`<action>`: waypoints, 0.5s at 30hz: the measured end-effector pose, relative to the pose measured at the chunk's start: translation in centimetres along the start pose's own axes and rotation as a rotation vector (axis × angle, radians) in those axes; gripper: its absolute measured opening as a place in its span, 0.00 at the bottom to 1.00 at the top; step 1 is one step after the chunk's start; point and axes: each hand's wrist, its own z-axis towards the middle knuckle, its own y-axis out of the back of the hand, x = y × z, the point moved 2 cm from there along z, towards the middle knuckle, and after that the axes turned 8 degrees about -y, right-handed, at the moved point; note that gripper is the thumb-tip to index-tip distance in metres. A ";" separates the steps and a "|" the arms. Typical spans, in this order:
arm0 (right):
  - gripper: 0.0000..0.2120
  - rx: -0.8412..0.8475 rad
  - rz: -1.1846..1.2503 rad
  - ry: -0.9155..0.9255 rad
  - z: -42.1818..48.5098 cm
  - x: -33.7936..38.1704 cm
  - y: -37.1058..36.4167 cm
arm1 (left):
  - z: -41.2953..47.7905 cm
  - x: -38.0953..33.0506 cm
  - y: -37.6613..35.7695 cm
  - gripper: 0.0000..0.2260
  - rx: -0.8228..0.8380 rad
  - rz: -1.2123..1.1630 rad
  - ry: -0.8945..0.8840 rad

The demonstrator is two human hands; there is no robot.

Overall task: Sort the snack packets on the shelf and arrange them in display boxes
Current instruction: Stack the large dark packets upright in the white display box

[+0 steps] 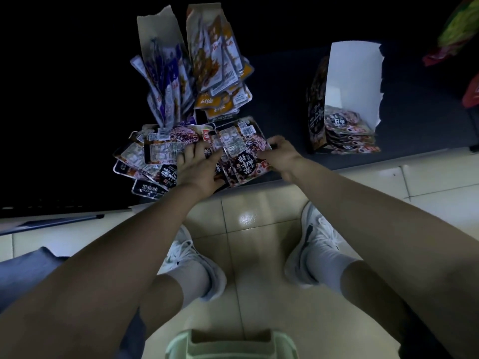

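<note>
- The left hand (199, 169) and right hand (282, 156) are showing bare, and so are both arms.
- The person is wearing white shoes (317, 235) with laces and dark marks.
- Long pale socks (193, 279) are covering the ankles.
- Blue-grey cloth (23, 270) is covering the left leg.

Hidden under left hand (199, 169): middle of loose dark packets (155, 154). Under right hand (282, 156): edge of held packets (243, 154). Cropped at frame edges: red-green bags (458, 29), pale green container (230, 343). Small print unreadable.
</note>
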 end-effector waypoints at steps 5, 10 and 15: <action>0.20 0.098 0.219 -0.121 -1.8 0.6 1.0 | -0.7 -0.3 1.1 0.48 -0.040 -0.138 -0.027; 0.09 0.302 0.203 -0.161 -5.4 2.0 3.1 | -1.0 -1.8 3.5 0.26 -0.249 -0.363 -0.241; 0.21 0.281 0.247 0.001 -8.0 2.8 7.5 | -1.1 -3.7 6.6 0.22 -0.149 -0.896 -0.116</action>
